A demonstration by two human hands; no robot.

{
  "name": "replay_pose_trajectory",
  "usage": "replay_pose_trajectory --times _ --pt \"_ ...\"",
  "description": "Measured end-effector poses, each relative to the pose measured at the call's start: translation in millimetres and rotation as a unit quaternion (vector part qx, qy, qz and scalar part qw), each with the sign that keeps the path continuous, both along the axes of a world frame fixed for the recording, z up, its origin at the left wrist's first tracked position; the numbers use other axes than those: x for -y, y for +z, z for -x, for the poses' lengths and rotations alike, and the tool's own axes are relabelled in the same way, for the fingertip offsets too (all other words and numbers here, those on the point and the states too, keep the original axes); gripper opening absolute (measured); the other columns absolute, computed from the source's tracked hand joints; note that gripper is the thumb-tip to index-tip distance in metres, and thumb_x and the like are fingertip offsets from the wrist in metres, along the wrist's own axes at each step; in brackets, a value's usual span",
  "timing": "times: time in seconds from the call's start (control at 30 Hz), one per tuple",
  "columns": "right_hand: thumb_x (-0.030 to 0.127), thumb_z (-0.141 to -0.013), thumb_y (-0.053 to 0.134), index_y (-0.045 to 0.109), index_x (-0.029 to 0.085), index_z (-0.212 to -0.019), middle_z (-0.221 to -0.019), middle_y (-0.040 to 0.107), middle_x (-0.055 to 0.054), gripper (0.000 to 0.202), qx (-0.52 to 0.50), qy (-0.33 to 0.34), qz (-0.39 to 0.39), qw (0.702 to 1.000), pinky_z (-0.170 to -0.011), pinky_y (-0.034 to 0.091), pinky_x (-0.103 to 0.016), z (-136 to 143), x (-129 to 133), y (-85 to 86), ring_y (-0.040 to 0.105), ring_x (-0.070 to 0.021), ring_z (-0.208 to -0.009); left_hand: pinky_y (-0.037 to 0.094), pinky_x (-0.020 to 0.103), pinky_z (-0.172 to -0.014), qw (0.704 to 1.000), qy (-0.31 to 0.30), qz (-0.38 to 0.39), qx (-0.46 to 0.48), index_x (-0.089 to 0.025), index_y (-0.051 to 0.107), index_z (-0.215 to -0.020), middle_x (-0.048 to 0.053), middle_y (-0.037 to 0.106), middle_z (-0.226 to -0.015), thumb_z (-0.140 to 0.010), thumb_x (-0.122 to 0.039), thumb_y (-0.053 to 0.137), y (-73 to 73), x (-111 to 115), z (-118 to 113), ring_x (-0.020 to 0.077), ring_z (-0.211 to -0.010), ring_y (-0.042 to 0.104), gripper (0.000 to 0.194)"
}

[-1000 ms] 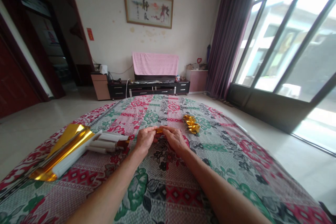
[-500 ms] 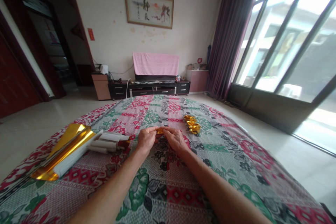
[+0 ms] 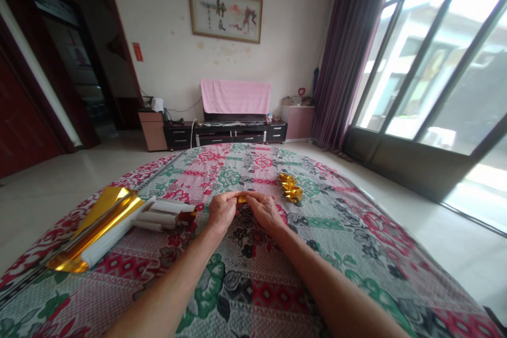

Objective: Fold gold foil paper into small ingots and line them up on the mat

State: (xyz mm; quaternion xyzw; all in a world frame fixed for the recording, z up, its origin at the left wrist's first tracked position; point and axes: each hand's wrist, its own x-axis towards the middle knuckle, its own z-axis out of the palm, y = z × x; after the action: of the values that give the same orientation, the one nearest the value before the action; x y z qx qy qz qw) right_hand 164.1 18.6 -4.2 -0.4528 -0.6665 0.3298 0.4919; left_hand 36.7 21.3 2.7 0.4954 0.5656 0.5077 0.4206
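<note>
Here's the left grip (image 3: 222, 211) and the right grip (image 3: 264, 211), nearly tip to tip, both pinched closed on the foil (image 3: 241, 199) held between them! It's over the cloth (image 3: 247, 266); whether touching, can't tell. Just beyond the right grip, to its right, lie gold pieces (image 3: 291, 190). Left of the left grip, white rolls (image 3: 157, 218), then the gold sheet (image 3: 105, 226).

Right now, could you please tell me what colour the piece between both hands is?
The piece is shiny gold, shown in the head view.
</note>
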Motion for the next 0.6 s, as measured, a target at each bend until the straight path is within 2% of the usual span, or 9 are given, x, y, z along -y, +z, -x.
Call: replay_pose_trajectory --times 0.13,0.4,0.5,0.6 --pt "0.034 -0.082 0.045 0.069 0.021 -0.101 -0.089 0.071 -0.002 0.034 -0.009 -0.019 0.005 1.000 -0.077 0.049 -0.031 0.3 0.2 0.6 0.063 -0.0206 -0.085 0.049 0.020 -0.047 1.000 -0.003 0.010 0.019 -0.013 0.064 -0.107 0.009 0.071 -0.094 -0.074 -0.014 0.048 -0.5 -1.5 -0.3 0.0180 -0.073 0.067 0.036" --pt "0.034 -0.080 0.045 0.070 0.022 -0.100 -0.088 0.071 -0.001 0.033 -0.011 -0.002 -0.004 1.000 -0.078 0.048 -0.030 -1.3 -1.3 -0.7 0.063 -0.0197 -0.084 0.050 0.020 -0.049 1.000 -0.003 -0.007 -0.008 -0.012 0.064 -0.105 0.009 0.069 -0.101 -0.074 -0.011 0.046 -2.0 -1.7 0.7 0.0167 -0.075 0.067 0.036" --pt "0.036 -0.080 0.045 0.069 0.021 -0.101 -0.083 0.071 -0.001 0.035 -0.023 -0.029 0.004 0.999 -0.071 0.048 -0.028 -2.0 -2.0 -1.2 0.063 -0.0185 -0.076 0.050 0.020 -0.048 1.000 -0.015 -0.002 0.005 -0.011 0.061 -0.109 0.010 0.069 -0.101 -0.074 -0.014 0.049 1.4 -1.0 1.9 0.0173 -0.074 0.067 0.037" --pt "0.037 -0.079 0.046 0.068 0.018 -0.103 -0.075 0.070 -0.002 0.038 -0.022 -0.050 0.014 0.998 -0.063 0.047 -0.026 -1.4 -1.7 -0.3 0.059 -0.0164 -0.065 0.048 0.020 -0.047 0.999 -0.033 0.010 0.025 -0.010 0.063 -0.104 0.010 0.071 -0.091 -0.073 -0.016 0.051 3.9 -0.9 3.1 0.0181 -0.072 0.068 0.033"
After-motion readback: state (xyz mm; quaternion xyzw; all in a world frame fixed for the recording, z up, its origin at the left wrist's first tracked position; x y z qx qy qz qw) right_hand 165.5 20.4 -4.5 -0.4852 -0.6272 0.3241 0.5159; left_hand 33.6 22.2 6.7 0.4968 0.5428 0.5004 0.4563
